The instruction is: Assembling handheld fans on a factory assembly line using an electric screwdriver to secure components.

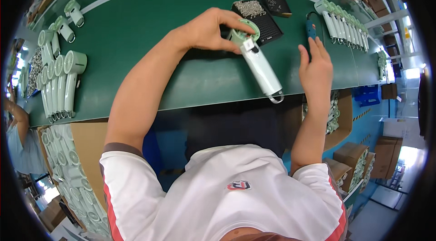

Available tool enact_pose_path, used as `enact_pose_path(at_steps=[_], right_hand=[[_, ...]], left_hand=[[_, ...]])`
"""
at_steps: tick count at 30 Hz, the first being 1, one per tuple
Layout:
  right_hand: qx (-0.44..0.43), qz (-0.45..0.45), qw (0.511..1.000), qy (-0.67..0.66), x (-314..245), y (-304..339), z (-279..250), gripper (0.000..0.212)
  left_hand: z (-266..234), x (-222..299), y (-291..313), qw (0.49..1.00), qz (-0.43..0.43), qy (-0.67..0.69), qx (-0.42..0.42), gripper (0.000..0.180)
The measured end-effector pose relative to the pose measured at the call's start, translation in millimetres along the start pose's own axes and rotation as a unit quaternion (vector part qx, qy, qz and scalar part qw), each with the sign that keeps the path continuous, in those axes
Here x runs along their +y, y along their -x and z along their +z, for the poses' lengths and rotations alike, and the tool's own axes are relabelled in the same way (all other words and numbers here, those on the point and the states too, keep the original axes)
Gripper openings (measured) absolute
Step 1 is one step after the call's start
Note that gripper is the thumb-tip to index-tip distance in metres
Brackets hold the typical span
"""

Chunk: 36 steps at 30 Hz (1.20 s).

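Note:
My left hand [213, 30] grips a pale green handheld fan [263, 72] by its round head, thumb and fingers on opposite sides. The fan's handle slants toward the table's front edge, and a wire loop hangs at its end. To the right, my right hand [318, 61] is held with fingers stretched out and thumb apart. Its fingertips are at the lower end of a blue electric screwdriver [310, 27]; whether they touch it I cannot tell. Just beyond the fan's head lies a black tray [271, 30] with small metal screws heaped at one end.
A second black screw tray [279, 7] lies farther back. Similar fans [72, 66] stand in a row on the left, others [343, 25] at the back right of the green table [181, 89]. Below the edge are cardboard boxes [91, 143] of fan parts.

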State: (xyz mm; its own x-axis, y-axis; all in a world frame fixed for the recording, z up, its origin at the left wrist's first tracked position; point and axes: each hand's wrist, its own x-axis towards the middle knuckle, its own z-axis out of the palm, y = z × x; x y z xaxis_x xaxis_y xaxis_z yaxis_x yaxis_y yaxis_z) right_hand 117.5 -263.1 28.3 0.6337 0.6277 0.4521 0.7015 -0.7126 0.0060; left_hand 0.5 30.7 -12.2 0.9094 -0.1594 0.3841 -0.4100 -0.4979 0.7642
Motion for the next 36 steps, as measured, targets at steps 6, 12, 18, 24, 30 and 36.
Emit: enact_pose_path(at_steps=[6, 12, 18, 24, 30, 36], right_hand=[[-0.040, -0.050, 0.860, -0.506, -44, 32, -58, 0.064], [0.119, -0.148, 0.895, -0.403, -87, 34, -60, 0.062], [0.174, -0.211, 0.881, -0.386, -97, 31, -61, 0.059], [0.146, -0.215, 0.888, -0.379, -99, 34, -60, 0.055], [0.179, -0.134, 0.915, -0.337, -77, 36, -57, 0.057], [0.107, -0.099, 0.949, -0.279, -16, 45, -51, 0.055]], left_hand=[[-10, 7, 1, 0.975, -0.112, 0.186, 0.033, 0.062], [-10, 4, 5, 0.951, -0.070, 0.297, 0.042, 0.071], [-13, 2, 6, 0.933, -0.039, 0.355, 0.037, 0.071], [-15, -5, 5, 0.925, -0.043, 0.375, 0.046, 0.096], [-4, 17, -5, 0.949, -0.095, 0.271, 0.131, 0.116], [33, 44, -16, 0.973, -0.068, 0.106, 0.193, 0.115]])
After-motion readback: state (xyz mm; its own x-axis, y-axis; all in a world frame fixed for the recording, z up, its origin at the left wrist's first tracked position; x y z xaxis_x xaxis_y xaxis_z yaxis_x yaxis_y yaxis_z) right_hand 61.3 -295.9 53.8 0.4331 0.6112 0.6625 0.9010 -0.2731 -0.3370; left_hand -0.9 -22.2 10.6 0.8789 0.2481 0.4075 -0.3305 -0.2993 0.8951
